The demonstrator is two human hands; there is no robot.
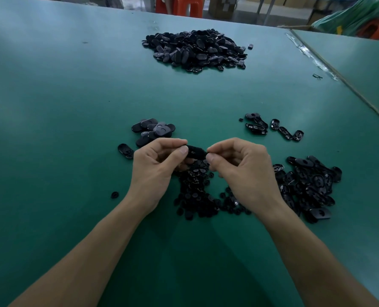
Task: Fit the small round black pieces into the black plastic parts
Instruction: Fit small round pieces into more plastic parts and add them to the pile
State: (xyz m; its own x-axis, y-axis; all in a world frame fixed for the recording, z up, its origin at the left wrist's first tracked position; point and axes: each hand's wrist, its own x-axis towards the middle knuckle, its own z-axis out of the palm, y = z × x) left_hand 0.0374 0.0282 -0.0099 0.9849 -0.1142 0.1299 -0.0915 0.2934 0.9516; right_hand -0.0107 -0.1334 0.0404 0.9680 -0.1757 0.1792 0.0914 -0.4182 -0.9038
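Both hands' fingers [185, 150] pinch one oblong black plastic part [196, 151] by its ends; uneven pressure could flip it into the small round black pieces [195, 196] below.

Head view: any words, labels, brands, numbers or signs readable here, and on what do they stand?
No text can be read in this view.
On the cardboard box at the top edge: pale patches, too blurred to read.
On the held black plastic part and the far pile: no legible marking.
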